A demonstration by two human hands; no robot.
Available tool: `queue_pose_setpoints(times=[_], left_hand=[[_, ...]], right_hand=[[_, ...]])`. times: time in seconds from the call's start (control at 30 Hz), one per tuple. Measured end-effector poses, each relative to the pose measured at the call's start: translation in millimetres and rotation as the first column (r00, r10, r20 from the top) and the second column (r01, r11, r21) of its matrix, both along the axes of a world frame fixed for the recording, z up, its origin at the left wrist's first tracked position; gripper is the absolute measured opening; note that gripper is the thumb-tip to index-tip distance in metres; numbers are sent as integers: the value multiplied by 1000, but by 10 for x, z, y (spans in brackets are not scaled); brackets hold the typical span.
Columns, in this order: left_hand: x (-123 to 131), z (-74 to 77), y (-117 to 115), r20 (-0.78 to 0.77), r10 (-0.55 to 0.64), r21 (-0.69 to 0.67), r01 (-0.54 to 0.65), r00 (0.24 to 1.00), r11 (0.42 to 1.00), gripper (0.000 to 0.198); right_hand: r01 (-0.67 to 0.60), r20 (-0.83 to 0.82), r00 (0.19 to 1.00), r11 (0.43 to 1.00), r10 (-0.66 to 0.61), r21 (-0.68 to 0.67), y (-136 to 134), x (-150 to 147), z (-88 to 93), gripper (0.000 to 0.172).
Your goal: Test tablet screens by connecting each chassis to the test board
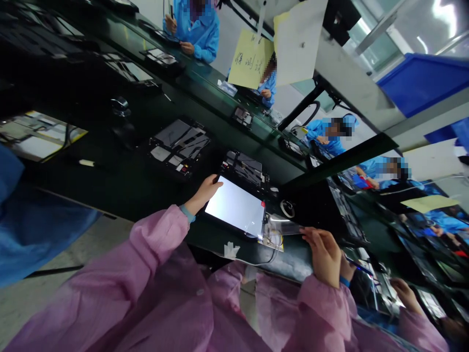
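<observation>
A tablet with a pale reflective screen [236,206] lies on the dark green bench in front of me. My left hand [205,191], in a pink sleeve, grips the tablet's far left corner with fingers curled over the edge. My right hand [324,254] is to the right of the tablet, fingers pinched on a clear plastic film [284,226] that runs from the tablet's right edge. An open tablet chassis [245,168] sits just beyond the tablet.
Another opened device on a tray [179,146] lies further left on the conveyor [120,181]. Workers in blue coats [200,32] sit along the far side. A neighbour's hand [405,293] works at my right. Yellow paper notes [251,58] hang overhead.
</observation>
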State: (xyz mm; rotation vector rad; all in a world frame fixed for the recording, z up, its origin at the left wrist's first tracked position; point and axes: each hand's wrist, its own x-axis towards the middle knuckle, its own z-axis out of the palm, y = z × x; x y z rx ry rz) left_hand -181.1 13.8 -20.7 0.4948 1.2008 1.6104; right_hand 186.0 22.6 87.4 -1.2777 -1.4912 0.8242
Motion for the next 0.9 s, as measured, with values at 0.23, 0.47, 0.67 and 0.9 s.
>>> queue_pose_setpoints(times=[0.23,0.47,0.67,0.9], left_hand=[[1,40,-17,3,-7,-9,7,1000,1000,20],[0,59,-25,-9,0,-17,0,1000,1000,17],[3,52,-14,8,53,-52,-52,999,997,17],[-10,60,-43,-67,46,-58,-50,997,997,23]], right_hand=[[110,-183,980,981,-80,159,-1,23,46,25],[157,-208,971,970,-117,185,-10,54,106,23],[72,-141,989,989,-53,132,43,-279,-51,22],[-325,568,806,927,166,190,98,-1471,-812,25]])
